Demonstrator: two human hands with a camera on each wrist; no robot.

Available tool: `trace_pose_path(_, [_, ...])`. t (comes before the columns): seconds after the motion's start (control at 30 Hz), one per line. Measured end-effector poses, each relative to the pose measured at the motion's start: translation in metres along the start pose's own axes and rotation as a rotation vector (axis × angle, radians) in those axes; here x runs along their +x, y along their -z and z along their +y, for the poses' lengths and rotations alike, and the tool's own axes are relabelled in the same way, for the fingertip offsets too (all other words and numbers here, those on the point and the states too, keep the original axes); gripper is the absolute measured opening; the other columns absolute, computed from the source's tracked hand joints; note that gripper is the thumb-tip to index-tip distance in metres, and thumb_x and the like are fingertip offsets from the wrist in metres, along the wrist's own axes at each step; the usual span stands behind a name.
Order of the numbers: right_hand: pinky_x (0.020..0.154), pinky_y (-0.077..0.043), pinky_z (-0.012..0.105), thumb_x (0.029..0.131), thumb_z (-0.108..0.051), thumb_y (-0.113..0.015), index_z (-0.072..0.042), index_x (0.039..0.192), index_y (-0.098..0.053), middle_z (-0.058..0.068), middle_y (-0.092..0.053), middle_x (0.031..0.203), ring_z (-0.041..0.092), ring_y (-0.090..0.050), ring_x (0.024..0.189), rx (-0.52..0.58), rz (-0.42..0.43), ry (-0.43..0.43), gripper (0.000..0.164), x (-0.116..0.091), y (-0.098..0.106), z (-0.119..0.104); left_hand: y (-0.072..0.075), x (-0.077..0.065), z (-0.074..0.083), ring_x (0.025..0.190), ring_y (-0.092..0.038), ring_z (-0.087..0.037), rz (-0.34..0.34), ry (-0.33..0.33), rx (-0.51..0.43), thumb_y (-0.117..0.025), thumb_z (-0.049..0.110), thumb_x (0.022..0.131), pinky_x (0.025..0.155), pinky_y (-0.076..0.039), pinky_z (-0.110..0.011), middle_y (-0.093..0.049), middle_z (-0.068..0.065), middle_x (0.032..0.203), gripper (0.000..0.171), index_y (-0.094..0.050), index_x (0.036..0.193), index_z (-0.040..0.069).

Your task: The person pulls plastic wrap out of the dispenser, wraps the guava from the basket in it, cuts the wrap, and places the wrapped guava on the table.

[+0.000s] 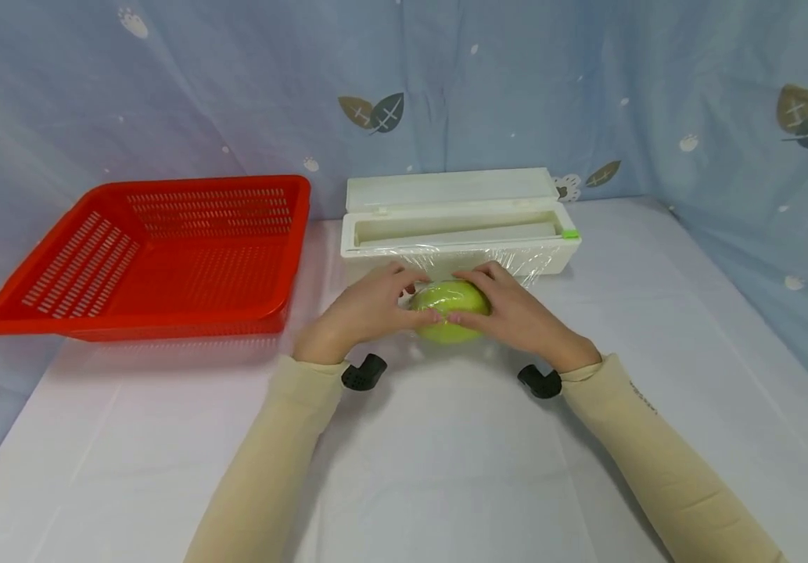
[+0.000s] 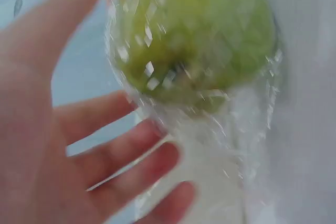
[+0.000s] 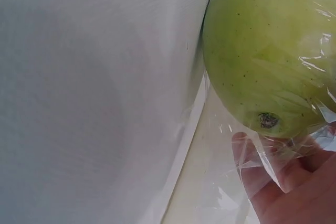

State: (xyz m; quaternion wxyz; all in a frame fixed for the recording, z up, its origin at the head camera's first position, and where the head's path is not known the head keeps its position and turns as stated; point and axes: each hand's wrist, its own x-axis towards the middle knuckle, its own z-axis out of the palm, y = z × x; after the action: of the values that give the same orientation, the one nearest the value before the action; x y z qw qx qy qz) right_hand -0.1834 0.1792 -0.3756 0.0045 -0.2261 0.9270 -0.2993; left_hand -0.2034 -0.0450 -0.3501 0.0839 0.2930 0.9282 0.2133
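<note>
A yellow-green fruit rests on the table between both hands, with clear plastic wrap over it. From the fruit the wrap stretches back to a white dispenser box. My left hand holds the fruit's left side, thumb in front; its other fingers are spread against the wrap in the left wrist view. On the opposite side my right hand holds the fruit, thumb in front and fingers behind. A dark stem scar shows on the fruit in the right wrist view, where wrap covers some fingers.
A red slotted plastic basket stands at the left. The dispenser box has its lid raised, a pale roll inside and a green piece at its right end. Behind hangs a blue patterned curtain. White cloth covers the table.
</note>
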Motion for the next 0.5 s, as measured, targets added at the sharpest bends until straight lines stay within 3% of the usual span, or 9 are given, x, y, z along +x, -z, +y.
trace_pose_path(0.13, [0.080, -0.038, 0.033, 0.074, -0.065, -0.052, -0.016, 0.130, -0.041, -0.003, -0.039, 0.114, 0.014, -0.042, 0.094, -0.018, 0.015, -0.021, 0.075, 0.000, 0.000, 0.002, -0.001, 0.001, 0.010, 0.104, -0.042, -0.012, 0.119, -0.093, -0.002, -0.056, 0.064, 0.072, 0.082, -0.042, -0.033, -0.046, 0.004, 0.113, 0.068, -0.050, 0.124, 0.021])
trace_pose_path(0.27, [0.074, -0.038, 0.031, 0.075, -0.065, -0.052, -0.016, 0.124, -0.045, -0.003, -0.042, 0.107, 0.013, -0.042, 0.087, -0.017, 0.039, -0.036, 0.070, 0.001, -0.002, 0.003, -0.009, 0.006, 0.017, 0.108, -0.038, -0.010, 0.133, -0.210, -0.019, -0.060, 0.058, 0.074, 0.085, -0.039, -0.027, -0.043, 0.005, 0.120, 0.062, -0.050, 0.123, 0.021])
trace_pose_path(0.5, [0.066, -0.038, 0.030, 0.073, -0.065, -0.054, -0.021, 0.120, -0.049, -0.005, -0.042, 0.101, 0.014, -0.043, 0.079, 0.020, 0.024, -0.062, 0.064, 0.002, -0.001, 0.003, -0.027, 0.009, 0.022, 0.108, -0.038, -0.009, 0.137, -0.229, 0.076, -0.066, 0.051, 0.073, 0.083, -0.039, -0.025, -0.040, 0.008, 0.123, 0.066, -0.042, 0.130, 0.027])
